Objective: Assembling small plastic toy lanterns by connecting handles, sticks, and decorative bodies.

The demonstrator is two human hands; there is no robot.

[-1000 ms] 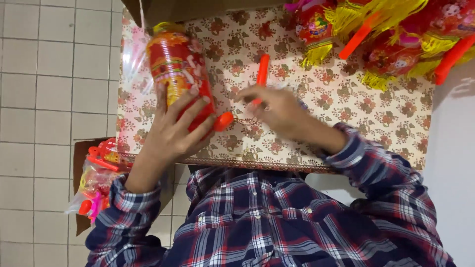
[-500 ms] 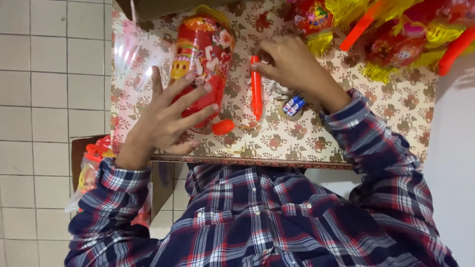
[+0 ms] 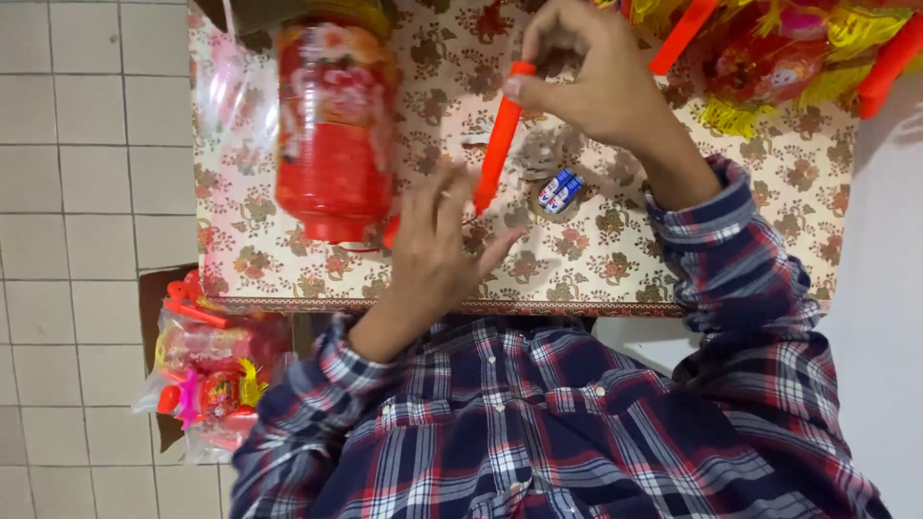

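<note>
My right hand (image 3: 601, 86) pinches the top of an orange plastic stick (image 3: 497, 135) and holds it tilted above the floral-cloth table (image 3: 615, 259). My left hand (image 3: 433, 250) hovers below with fingers spread, its fingertips close to the stick's lower end and holding nothing. A red cylindrical paper lantern (image 3: 332, 125) with printed pictures lies on the table just left of my left hand. A small blue, white and red item (image 3: 558, 189) rests on a round piece on the cloth between my hands.
A heap of red and yellow lanterns with orange sticks (image 3: 769, 58) fills the table's far right. A clear bag of similar toys (image 3: 207, 375) sits in a box on the tiled floor (image 3: 77, 192) at the left.
My left hand let go of the red lantern and moved right toward the stick. My right hand lifted the orange stick off the table and tilted it.
</note>
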